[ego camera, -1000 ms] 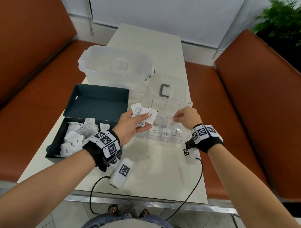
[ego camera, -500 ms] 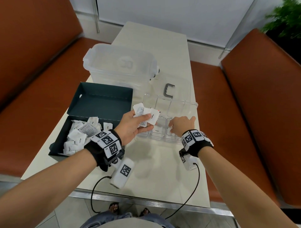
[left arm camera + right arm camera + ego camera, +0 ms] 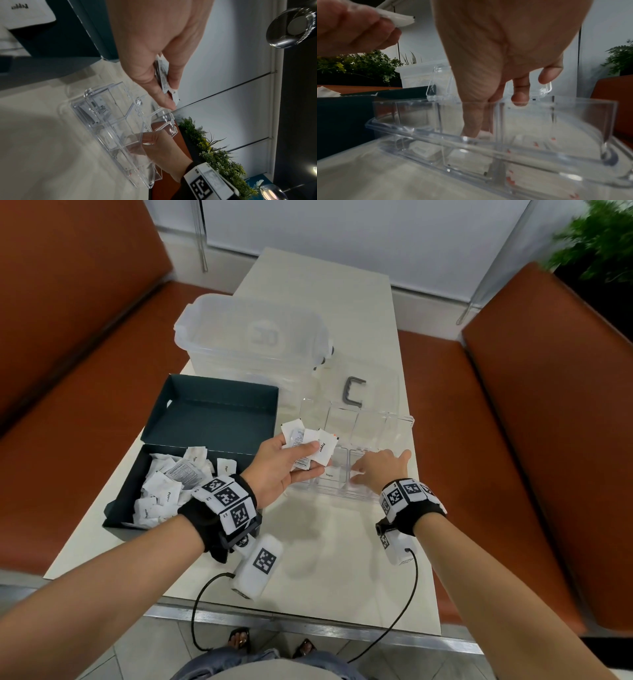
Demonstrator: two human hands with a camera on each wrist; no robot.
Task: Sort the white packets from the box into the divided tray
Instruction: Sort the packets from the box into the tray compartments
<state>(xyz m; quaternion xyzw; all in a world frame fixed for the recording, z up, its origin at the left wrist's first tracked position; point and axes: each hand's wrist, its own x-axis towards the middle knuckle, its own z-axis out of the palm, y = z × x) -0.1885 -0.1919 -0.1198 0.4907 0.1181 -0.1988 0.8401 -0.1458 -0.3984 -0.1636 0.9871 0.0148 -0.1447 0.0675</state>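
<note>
A dark open box [image 3: 120,508] at the table's left holds several white packets [image 3: 164,487]. My left hand [image 3: 308,453] hovers between the box and the tray and grips a fan of white packets [image 3: 310,441], pinched between thumb and fingers [image 3: 163,81]. The clear divided tray [image 3: 394,422] lies to its right, with a few packets in its near compartments [image 3: 329,475]. My right hand [image 3: 380,467] reaches down into a near compartment with its fingers spread. In the right wrist view one finger [image 3: 471,121] touches a packet on the tray floor [image 3: 485,134].
A large clear lidded container [image 3: 253,337] stands behind the box. A clear lid with a grey handle [image 3: 354,392] lies behind the tray. Orange benches [image 3: 548,440] flank the narrow table, and its near edge [image 3: 274,611] is close to my body.
My right hand has come down from above the tray's far side into a near compartment, and its fingers have spread. The left hand still holds the fanned packets in the same place.
</note>
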